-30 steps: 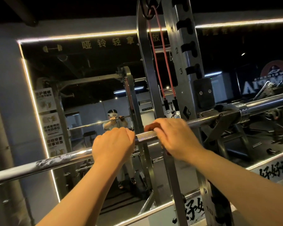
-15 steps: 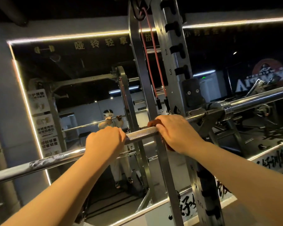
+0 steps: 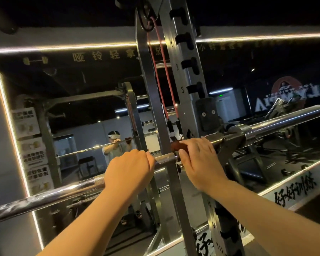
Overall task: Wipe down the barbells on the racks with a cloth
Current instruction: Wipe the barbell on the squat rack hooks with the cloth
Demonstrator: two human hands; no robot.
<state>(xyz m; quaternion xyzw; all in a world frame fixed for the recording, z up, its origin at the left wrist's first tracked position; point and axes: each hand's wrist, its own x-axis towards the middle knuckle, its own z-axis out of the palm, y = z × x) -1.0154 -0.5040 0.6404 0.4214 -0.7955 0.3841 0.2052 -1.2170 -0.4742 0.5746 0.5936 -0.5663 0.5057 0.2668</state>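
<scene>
A chrome barbell (image 3: 50,196) runs from lower left to upper right and rests on the hook of a grey steel rack (image 3: 227,145). My left hand (image 3: 129,170) is wrapped around its knurled shaft. A hand's width to the right, my right hand (image 3: 199,161) is closed over the bar with a reddish-brown cloth (image 3: 175,146) bunched under its fingers. Only a corner of the cloth shows. The bar's thick sleeve (image 3: 284,121) sticks out past the rack to the right.
The rack's numbered upright (image 3: 187,76) stands right behind the bar, with a red resistance band (image 3: 162,74) hanging beside it. A large LED-framed wall mirror (image 3: 81,93) behind reflects the person and the gym. More gym machines (image 3: 281,145) show at the right.
My right hand with the cloth has slid right along the bar, toward the rack hook. My left hand keeps its grip. The view has shifted slightly.
</scene>
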